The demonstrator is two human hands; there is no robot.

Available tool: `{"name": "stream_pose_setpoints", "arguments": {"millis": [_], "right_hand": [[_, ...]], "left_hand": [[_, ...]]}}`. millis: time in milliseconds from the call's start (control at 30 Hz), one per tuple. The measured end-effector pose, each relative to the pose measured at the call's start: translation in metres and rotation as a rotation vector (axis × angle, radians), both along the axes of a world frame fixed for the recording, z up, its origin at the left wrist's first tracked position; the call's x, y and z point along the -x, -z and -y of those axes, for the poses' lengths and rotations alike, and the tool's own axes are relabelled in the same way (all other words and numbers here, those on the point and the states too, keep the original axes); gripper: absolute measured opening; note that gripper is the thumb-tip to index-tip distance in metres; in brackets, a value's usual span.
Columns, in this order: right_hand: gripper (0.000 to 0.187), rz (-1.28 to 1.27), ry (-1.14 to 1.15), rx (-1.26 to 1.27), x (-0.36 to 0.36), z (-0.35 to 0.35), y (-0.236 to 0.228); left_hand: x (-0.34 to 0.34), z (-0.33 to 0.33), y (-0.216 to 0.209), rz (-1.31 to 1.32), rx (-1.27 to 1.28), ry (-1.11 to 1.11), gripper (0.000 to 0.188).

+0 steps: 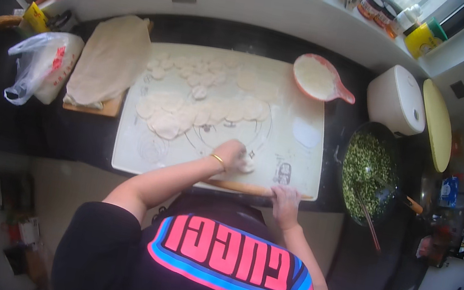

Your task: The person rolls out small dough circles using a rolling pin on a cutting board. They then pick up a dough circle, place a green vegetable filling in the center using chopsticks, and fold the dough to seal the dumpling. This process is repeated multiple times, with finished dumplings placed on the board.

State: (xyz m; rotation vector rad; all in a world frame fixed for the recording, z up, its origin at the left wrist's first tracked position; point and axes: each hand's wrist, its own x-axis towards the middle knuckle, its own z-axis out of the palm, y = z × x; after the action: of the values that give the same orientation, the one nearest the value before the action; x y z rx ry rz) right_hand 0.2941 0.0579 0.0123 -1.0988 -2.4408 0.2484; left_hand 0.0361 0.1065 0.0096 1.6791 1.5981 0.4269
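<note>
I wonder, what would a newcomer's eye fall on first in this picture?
Likely the bright pink print on the black shirt, low in the middle. Above it, the right hand is on a rolling pin and the left hand at a dough piece, with pale dough rounds beyond on the mat. Chopped greens in a pan stand out at right.

Work mat: off-white, printed with dark circular lines. Dough rounds: cream. Rolling pin: tan. Bowl: coral red. Chopped greens: mottled light and dark green. The person's shirt: black, bearing a pink-and-blue print. Bangle: gold.
</note>
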Motion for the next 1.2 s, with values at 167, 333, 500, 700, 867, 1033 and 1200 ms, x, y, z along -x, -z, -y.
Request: {"name": "stream_pose_setpoints", "arguments": {"millis": [167,333,500,700,867,1033,1200], "right_hand": [[0.036,0.035,0.084,0.183,0.014,-0.029,-0.006],[0.048,0.219,0.044,0.189,0.052,-0.062,-0.003],[0.068,0.320,0.052,0.221,0.051,-0.072,0.000],[0.072,0.362,0.027,0.192,0.045,-0.061,0.006],[0.069,0.385,0.169,0.244,0.066,-0.102,0.002],[0.071,0.386,-0.028,0.288,0.031,-0.041,-0.008],[0.070,0.339,0.127,0.141,0.065,-0.106,0.003]], "left_hand": [[0.033,0.053,-0.020,-0.346,-0.192,-0.160,0.051],[0.036,0.045,0.008,-0.629,-0.215,-0.176,0.062],[0.029,0.041,0.005,-0.652,-0.211,-0.247,0.063],[0.024,0.055,0.008,-0.637,-0.124,-0.285,0.066],[0.032,0.009,0.016,-0.646,-0.268,-0.392,0.064],[0.024,0.056,0.009,-0.586,-0.130,-0.178,0.062],[0.029,0.017,0.018,-0.587,-0.181,-0.429,0.064]]}}
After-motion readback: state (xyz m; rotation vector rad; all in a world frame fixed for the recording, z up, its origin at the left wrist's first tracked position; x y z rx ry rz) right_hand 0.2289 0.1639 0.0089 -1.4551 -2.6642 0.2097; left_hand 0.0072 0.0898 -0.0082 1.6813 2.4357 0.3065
